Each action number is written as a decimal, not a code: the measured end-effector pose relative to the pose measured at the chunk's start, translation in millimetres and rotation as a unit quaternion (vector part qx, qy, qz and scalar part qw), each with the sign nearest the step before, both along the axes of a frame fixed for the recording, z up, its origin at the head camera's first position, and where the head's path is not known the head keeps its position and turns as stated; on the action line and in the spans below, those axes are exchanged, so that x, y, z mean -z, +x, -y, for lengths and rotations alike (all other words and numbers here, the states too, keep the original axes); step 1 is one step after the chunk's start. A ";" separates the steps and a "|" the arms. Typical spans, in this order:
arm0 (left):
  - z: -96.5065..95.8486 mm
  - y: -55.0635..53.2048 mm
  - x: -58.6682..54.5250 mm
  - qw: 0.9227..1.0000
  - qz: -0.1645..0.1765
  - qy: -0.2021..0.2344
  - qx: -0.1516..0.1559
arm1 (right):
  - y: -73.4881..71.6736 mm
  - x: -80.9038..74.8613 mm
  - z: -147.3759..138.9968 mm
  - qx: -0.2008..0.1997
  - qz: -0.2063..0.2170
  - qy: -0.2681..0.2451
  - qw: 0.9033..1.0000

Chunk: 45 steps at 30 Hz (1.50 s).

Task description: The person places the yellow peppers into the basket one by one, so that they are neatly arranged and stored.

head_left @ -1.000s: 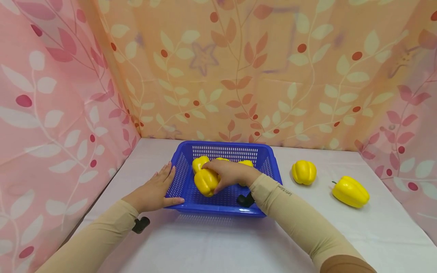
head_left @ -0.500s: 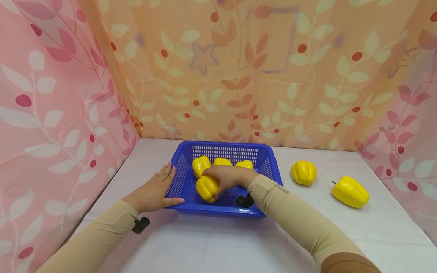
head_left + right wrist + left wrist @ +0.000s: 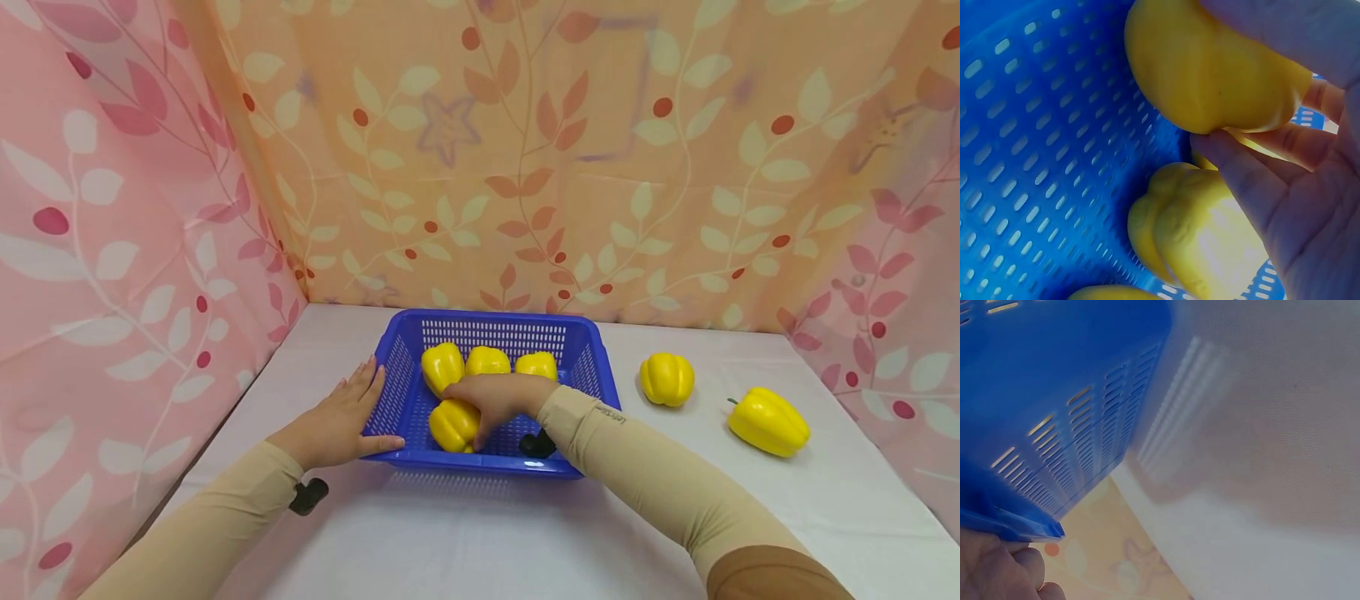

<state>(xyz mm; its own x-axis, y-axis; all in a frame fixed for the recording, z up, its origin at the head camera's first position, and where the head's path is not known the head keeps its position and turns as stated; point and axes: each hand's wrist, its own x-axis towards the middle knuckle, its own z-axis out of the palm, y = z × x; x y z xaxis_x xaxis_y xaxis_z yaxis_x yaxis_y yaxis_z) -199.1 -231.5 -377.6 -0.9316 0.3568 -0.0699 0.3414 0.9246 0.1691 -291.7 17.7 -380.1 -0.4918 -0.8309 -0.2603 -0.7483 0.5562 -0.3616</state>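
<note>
My right hand [image 3: 504,402] reaches down inside a blue plastic basket [image 3: 487,460] and grips a yellow bell pepper [image 3: 453,427] near the front left of the basket. In the right wrist view, thumb and fingers lie around that pepper [image 3: 1210,69], close to the perforated wall. Three other yellow bell peppers [image 3: 442,367] sit along the back of the basket, the right one partly behind my hand. My left hand [image 3: 330,423] rests on the basket's left rim, fingers straight and thumb along the front corner. The left wrist view shows the basket's slotted outer side [image 3: 1054,412] and part of that hand.
Two more yellow bell peppers lie on the white cloth right of the basket: one [image 3: 667,379] nearer it, another [image 3: 769,422] with a green stem farther right. A leaf-patterned curtain [image 3: 480,167] closes off the back, with pink cloth [image 3: 135,250] at the sides.
My right hand has lowered the bell pepper and brought it toward the basket's front wall, uncovering more of the peppers behind. The left hand has stayed on the rim.
</note>
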 end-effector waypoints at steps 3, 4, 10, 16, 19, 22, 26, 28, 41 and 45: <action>-0.1 -0.4 0.3 1.000 -0.004 0.000 0.002 | 0.2 0.9 0.4 0.001 0.003 0.001 1.000; 0.0 -0.5 0.5 1.000 -0.005 0.000 0.003 | 0.3 0.9 0.5 0.002 0.004 0.002 1.000; 0.0 -1.0 1.0 1.000 -0.004 0.002 0.001 | -0.8 1.5 0.7 0.004 0.019 0.008 1.000; 0.3 -1.8 1.2 1.000 -0.005 -0.001 0.002 | -1.7 0.2 -0.6 -0.002 0.040 0.020 0.999; 0.1 -1.8 0.3 1.000 -0.003 0.001 0.002 | -2.1 -0.9 -1.4 -0.005 0.046 0.024 0.999; 0.0 -1.6 -0.6 1.000 0.000 0.004 0.001 | -2.6 -2.3 -2.2 -0.004 0.043 0.027 0.999; 0.5 -1.7 -0.9 1.000 0.000 0.000 0.001 | -3.9 -3.3 -1.9 -0.004 0.019 0.019 1.000; 0.6 -1.8 -0.8 1.000 -0.001 -0.002 0.001 | -4.9 -3.3 -1.5 -0.003 0.002 0.012 1.000; -0.8 -1.4 -1.0 1.000 0.003 0.000 -0.001 | -5.7 -2.8 1.6 -0.003 -0.030 -0.003 1.000; -0.5 -1.9 -0.1 1.000 0.000 -0.001 -0.002 | -4.0 -4.7 3.0 -0.001 -0.033 0.002 0.999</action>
